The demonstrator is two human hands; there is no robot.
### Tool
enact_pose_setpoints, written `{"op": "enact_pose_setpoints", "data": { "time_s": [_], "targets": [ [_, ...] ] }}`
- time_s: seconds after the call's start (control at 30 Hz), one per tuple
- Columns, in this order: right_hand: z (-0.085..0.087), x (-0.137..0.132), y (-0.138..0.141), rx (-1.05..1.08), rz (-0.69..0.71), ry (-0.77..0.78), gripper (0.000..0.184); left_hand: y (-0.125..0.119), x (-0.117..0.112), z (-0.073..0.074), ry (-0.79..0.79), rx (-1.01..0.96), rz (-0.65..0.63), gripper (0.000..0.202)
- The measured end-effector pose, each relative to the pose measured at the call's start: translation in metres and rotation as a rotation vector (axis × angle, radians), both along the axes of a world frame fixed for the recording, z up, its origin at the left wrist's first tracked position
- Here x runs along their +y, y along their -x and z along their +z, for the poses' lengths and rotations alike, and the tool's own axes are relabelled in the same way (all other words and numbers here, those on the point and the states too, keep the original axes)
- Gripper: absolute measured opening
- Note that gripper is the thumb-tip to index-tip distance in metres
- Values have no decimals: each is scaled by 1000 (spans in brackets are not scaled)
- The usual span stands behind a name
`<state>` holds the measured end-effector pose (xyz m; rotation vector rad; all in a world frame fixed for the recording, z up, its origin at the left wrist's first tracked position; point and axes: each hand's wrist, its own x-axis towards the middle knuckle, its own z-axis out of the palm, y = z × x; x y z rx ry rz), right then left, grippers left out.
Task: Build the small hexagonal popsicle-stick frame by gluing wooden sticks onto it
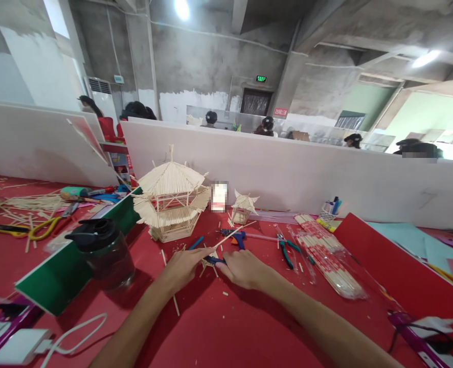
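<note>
A large, two-tiered pavilion model of pale wooden sticks (173,204) stands on the red tabletop (226,332). In front of it and slightly to its right, the two hands work close together. The left hand (188,266) pinches a thin, pale wooden stick (236,233) that slants up to the right; the right hand (245,268) is curled, its thumb against a dark blue tool (213,260), partly hidden between the hands. Below that tool, parts of a small frame of pale sticks (216,270) show.

Right of the pavilion stands a smaller, star-roofed stick model (244,207), with a blue glue gun (240,239) nearer the hands. Farther right lie green-handled pliers (287,252) and pale sticks in red-printed clear plastic packs (336,266). A dark, transparent bottle with a black lid (106,255) stands left of the pavilion, nearer the person.
</note>
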<state>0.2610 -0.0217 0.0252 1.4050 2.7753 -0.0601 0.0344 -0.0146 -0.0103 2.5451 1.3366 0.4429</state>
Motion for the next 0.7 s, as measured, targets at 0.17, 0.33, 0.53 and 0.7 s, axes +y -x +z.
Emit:
{"op": "enact_pose_setpoints", "data": {
  "time_s": [0.17, 0.33, 0.53, 0.7],
  "targets": [
    [-4, 0, 0, 10, -4, 10, 54, -2, -1, 2, 16, 3, 7, 78],
    [-7, 1, 0, 19, -5, 17, 56, -4, -1, 4, 36, 8, 4, 81],
    [-9, 3, 3, 9, -9, 14, 56, -7, 0, 5, 48, -30, 14, 78],
    [-6, -2, 6, 14, -7, 41, 55, -7, 0, 9, 46, -51, 31, 63]
  ]
}}
